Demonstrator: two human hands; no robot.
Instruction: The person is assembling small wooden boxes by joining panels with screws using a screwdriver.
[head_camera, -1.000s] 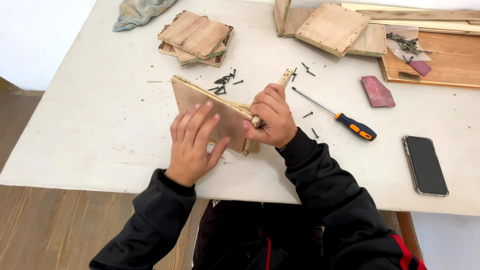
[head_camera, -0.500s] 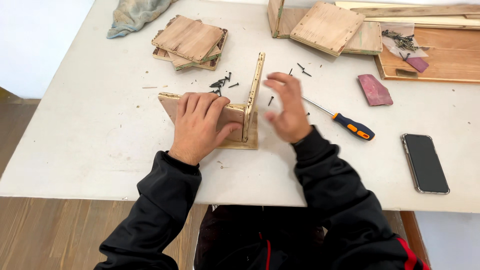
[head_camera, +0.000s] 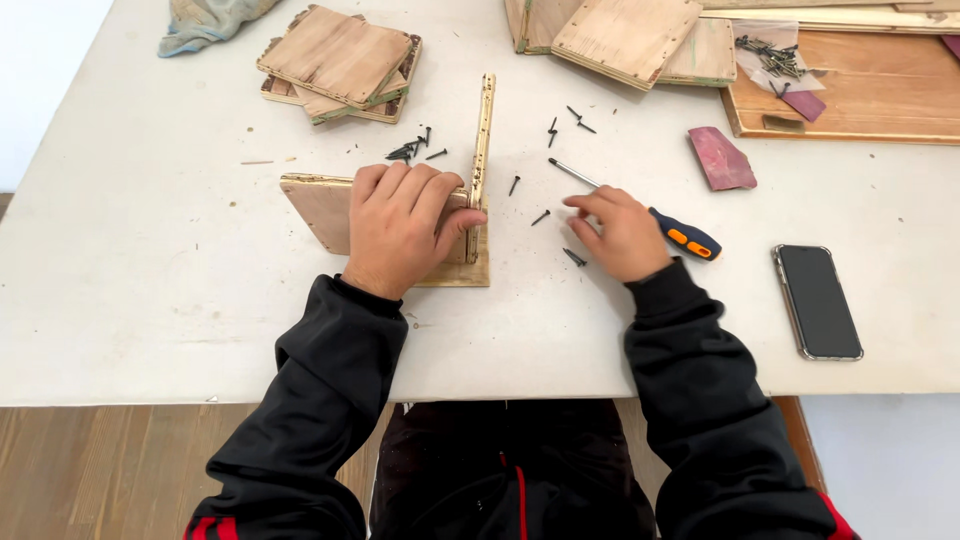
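The person's left hand (head_camera: 400, 225) is pressing flat, fingers spread and closed down, on the wooden assembly (head_camera: 330, 205), holding its upper panel against the white table (head_camera: 150, 260); the thumb is lying against the upright plywood panel (head_camera: 484, 140), which is standing on edge just to the right of that hand and running away from the person. A flat base board is showing under the heel of the hand, sticking out toward the person. The right hand (head_camera: 620, 232) is resting on the table well to the right of the left one, fingers loosely curled and nearly closed, its fingertips pointing left over a dark screw (head_camera: 575, 258) lying just below them; whether the fingers are actually pinching a screw cannot be told. The screwdriver (head_camera: 640, 210) is lying partly under that hand, its metal shaft reaching out beyond the fingers and its blue and orange handle showing past the knuckles on the right. Two more loose screws (head_camera: 527, 200) are lying between the two hands. A small heap of screws (head_camera: 410, 150) is sitting just beyond the left hand. A stack of wooden squares (head_camera: 340, 60) is lying farther out beyond that hand. To the right of the right hand a red sanding block (head_camera: 722, 158) and a dark phone (head_camera: 817, 300) are lying apart from each other.
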